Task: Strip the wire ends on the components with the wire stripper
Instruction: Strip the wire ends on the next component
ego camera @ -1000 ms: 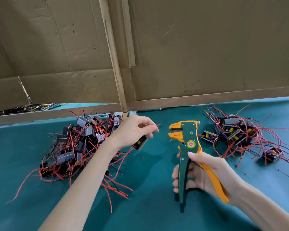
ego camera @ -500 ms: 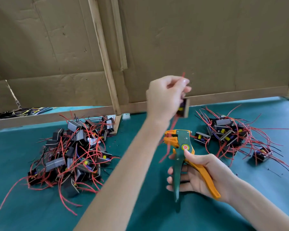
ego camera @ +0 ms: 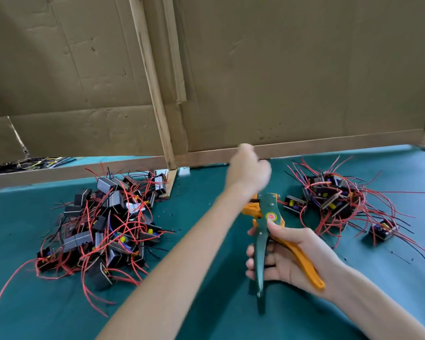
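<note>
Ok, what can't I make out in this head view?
Left hand: motion-blurred, seen from behind; whether it holds anything is unclear.
Wire stripper jaws: partly covered by the left forearm.
Wire ends in the right pile: too small to judge stripped or not.

no text can be read anywhere. the only label is a round red, yellow and green sticker [ego camera: 271,216] on the stripper [ego camera: 260,242], right of the frame's centre; its red middle bears a mark too small to make out.

Stripper [ego camera: 261,246] seems btwn left pile [ego camera: 103,229], right pile [ego camera: 336,202].
</note>
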### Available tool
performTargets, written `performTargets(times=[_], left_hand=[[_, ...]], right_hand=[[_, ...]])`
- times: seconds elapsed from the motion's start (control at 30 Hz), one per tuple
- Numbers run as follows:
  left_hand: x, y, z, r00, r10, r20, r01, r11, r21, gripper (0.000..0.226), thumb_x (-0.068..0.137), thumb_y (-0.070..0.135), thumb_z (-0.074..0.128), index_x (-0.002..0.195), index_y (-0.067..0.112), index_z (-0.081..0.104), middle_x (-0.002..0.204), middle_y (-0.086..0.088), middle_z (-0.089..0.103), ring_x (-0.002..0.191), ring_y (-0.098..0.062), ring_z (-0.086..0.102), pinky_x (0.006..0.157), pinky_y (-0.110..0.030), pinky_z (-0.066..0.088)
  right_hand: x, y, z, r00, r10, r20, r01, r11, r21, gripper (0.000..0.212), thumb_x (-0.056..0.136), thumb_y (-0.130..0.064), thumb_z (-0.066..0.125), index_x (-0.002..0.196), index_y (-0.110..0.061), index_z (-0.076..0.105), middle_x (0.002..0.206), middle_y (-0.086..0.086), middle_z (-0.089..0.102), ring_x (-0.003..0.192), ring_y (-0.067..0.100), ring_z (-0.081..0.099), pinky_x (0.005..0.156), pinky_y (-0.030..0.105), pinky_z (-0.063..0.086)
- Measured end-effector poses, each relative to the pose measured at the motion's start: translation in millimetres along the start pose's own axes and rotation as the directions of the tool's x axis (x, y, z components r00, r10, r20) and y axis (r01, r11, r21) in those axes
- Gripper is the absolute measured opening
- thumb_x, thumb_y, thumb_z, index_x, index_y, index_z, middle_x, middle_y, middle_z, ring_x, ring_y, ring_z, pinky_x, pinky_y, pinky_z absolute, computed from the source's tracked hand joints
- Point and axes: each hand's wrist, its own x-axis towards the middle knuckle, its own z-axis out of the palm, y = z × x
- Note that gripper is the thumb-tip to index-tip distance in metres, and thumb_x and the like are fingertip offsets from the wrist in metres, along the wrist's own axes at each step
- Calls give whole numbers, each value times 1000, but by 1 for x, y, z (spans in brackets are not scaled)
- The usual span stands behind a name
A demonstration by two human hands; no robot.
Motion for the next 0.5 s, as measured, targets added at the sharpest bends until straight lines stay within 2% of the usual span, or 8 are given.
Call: performTargets(times=[0.1,0.17,0.23,0.27,0.37,0.43,0.5], left_hand=[[22,-60,-41,984,-105,-145,150,927,344,37,90,8,47,127,10,47,125,-13,55,114,-32,52,85,-38,44],[29,-94,-62,970,-198,-140,242,788,565,42,89,9,48,131,14,47,126,-16,52,116,-34,47,86,-40,44],[31,-120,-72,953,-250,-173,298,656,693,48,89,13,52,136,17,43,132,-18,46,122,-35,40,92,-41,41],[31,-130,-73,951,-230,-204,305,629,715,51,88,15,54,137,17,40,134,-19,40,123,-36,36,94,-41,39],[35,-151,-73,949,-101,-297,291,639,712,62,86,15,59,140,19,29,141,-17,26,123,-36,31,94,-40,37],[40,-159,-77,935,-105,-338,325,632,704,65,88,17,58,143,16,24,142,-17,27,123,-36,34,97,-41,35],[45,-162,-82,921,-152,-359,373,609,700,60,90,19,58,141,10,28,139,-17,36,122,-35,43,98,-40,34]], right_hand=[[-3,-2,2,1000,9,15,-9,1000,14,39,80,-26,60,106,3,57,81,30,63,69,44,66,67,54,57],[-2,-3,3,1000,25,12,-25,1000,16,40,82,-26,59,109,3,56,82,29,62,70,44,66,67,54,57],[-2,-3,3,999,34,12,-34,999,-2,42,81,-27,59,111,2,55,83,29,62,70,43,65,67,53,57],[-3,-3,4,999,39,4,-39,999,-10,43,80,-27,59,112,2,55,83,29,62,70,43,65,67,53,57],[-4,-5,4,999,44,8,-44,999,-10,41,82,-27,58,111,2,56,83,29,61,70,43,65,68,52,57],[-3,-5,3,999,43,9,-43,999,-3,38,84,-27,56,110,2,57,83,29,61,70,43,65,68,53,56],[-2,-5,3,999,46,6,-46,999,4,37,85,-27,55,109,2,57,83,29,61,70,43,65,68,52,57]])
